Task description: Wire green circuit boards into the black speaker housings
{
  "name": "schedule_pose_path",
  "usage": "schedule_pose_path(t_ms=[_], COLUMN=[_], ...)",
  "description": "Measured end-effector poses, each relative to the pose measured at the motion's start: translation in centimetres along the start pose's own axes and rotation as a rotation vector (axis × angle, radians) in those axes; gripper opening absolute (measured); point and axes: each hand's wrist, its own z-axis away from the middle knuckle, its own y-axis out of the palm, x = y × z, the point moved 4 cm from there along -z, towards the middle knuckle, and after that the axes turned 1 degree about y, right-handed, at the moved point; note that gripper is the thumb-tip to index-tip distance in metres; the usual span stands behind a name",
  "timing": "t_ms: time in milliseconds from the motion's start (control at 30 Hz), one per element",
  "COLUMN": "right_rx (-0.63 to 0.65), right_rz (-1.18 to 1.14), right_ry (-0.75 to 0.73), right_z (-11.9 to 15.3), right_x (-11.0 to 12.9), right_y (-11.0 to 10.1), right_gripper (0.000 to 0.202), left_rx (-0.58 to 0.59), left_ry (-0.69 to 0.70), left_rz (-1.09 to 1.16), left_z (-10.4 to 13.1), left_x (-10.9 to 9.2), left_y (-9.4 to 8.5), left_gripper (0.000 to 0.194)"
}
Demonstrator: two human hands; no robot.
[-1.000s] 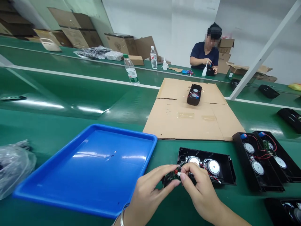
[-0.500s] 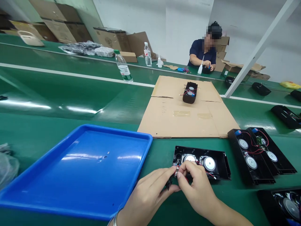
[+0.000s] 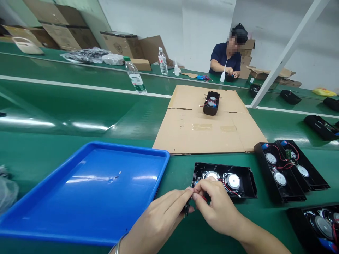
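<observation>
Head view: from where I stand, the left hand (image 3: 159, 215) has its fingers clamped on a small dark board (image 3: 187, 208), just off the right side of the blue tray (image 3: 106, 190). The right hand (image 3: 219, 208) meets it there, fingertips drawn together at the board's upper edge; whatever they pinch is hidden from me. A bit of red wire (image 3: 204, 198) peeks out below them. An open black shell (image 3: 247, 185) with two round speakers lies on the green bench (image 3: 177, 173), right of the tray, partly behind those fingers.

To do this fiddly bit well, I'd say, grip the board by its edges and brace it firmly, so that it can't twist under the other hand. Any small part wants squaring up before pressure goes on, and straight, gentle pressure at that. The wire looks easy to snag, so leave it slack and never pull on it.
</observation>
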Motion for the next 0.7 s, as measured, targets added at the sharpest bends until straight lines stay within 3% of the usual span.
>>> schedule_pose_path(t_ms=[100,200,333,467,600,700], right_rx=[0.04,0.04,-0.055,0.122,0.25,0.329], right_rz=[-0.049,-0.017,0.203,0.352,0.396,0.394], right_ry=[0.006,0.016,0.148,0.186,0.105,0.057], right_z=[0.1,0.5,1.5,2.7,3.8,4.2], right_x=[0.0,-0.8,-3.8,-6.2,-6.8,-7.0], right_y=[-0.7,-3.0,-7.3,-8.7,-8.7,-8.3], right_gripper=[0.013,0.013,0.015,0.022,0.039,0.042], left_rx=[-0.043,-0.071,0.059,0.211,0.189,0.144], left_ry=[-0.085,-0.226,-0.402,-0.569,-0.732,-0.81], left_rz=[0.028,0.044,0.152,0.427,0.692,0.809], left_z=[0.4,0.9,1.1,0.6,-0.4,-1.3], left_x=[0.5,1.6,2.6,2.0,1.1,0.9], left_y=[-0.1,-0.9,-1.1,1.8,5.2,6.8], left_gripper=[0.027,0.024,0.018,0.015,0.019,0.021])
